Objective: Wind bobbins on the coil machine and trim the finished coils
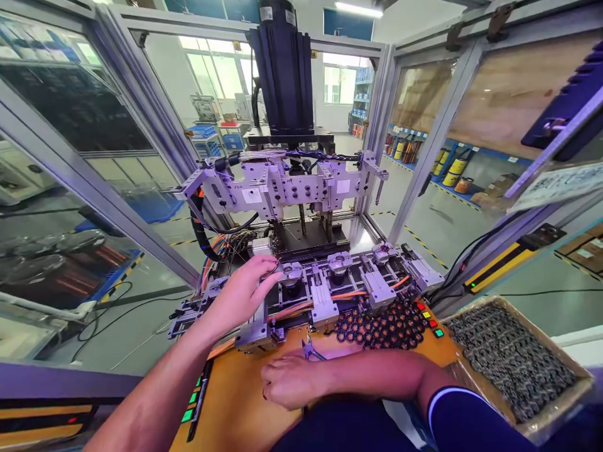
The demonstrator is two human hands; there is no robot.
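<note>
My left hand [247,285] reaches to the left round fixture [291,274] on the machine. Its thumb and fingers are brought together around something small and dark at the fingertips, too small to name. My right hand [291,381] rests on the orange tabletop [240,383] with its fingers curled under. What it may hold is hidden. Just beyond the right hand lies a pair of cutting pliers [309,349], partly covered by the forearm. A middle fixture [339,266] and a right fixture [384,251] stand in the same row; the right one carries a small dark part.
Many dark ring-shaped parts with copper-coloured insides [381,326] lie on the tabletop. Coloured buttons [429,320] sit beside them. A lined box of grey parts [513,351] stands at right. Above the fixtures hangs the machine's plate head [306,188]; metal posts frame both sides.
</note>
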